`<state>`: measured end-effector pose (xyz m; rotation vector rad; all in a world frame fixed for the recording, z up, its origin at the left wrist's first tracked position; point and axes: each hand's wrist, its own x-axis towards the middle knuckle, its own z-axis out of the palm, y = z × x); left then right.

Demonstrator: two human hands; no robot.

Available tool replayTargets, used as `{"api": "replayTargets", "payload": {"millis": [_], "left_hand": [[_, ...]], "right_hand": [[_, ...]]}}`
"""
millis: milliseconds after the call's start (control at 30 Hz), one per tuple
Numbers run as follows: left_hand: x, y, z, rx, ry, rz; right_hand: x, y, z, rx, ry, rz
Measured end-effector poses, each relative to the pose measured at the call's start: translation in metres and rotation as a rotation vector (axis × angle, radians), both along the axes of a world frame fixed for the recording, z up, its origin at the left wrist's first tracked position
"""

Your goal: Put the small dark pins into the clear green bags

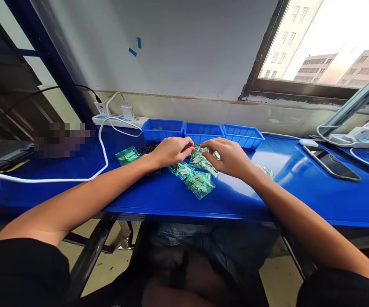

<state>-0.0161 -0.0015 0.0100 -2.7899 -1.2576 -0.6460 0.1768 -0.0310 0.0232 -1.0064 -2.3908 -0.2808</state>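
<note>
Several clear bags of small green pieces [200, 184] lie on the blue table, below and between my hands. My left hand [174, 151] is over the left side of this pile, its thumb and fingers bent together; whatever it pinches is too small to make out. Just to the right, my right hand [224, 157] curls above the bags, fingertips pointing at the left hand, with a gap between thumb and forefinger. Another green bag [127, 156] lies left of my left hand, beside some black parts [147, 149]. One more bag [266, 172] is partly hidden behind my right forearm.
Three blue bins [203, 129] stand in a row along the wall. A white power strip [136, 122] and a white cable [101, 147] are at the left. On the right are a phone [331, 163], a white mouse-like object [308, 143] and a second power strip [347, 139].
</note>
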Motion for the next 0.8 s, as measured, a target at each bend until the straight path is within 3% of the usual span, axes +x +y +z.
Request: {"api": "replayTargets", "payload": {"millis": [200,467,800], "left_hand": [[0.005,-0.005,-0.002,0.027,-0.061,-0.045],[0.01,-0.007,-0.011,0.0,-0.066,-0.108],[0.009,0.002,-0.019,0.027,-0.013,-0.289]], "right_hand": [[0.023,0.005,0.007,-0.017,0.161,-0.061],[0.01,0.0,-0.004,-0.129,-0.016,0.023],[0.006,-0.001,-0.007,-0.245,-0.085,0.023]]}}
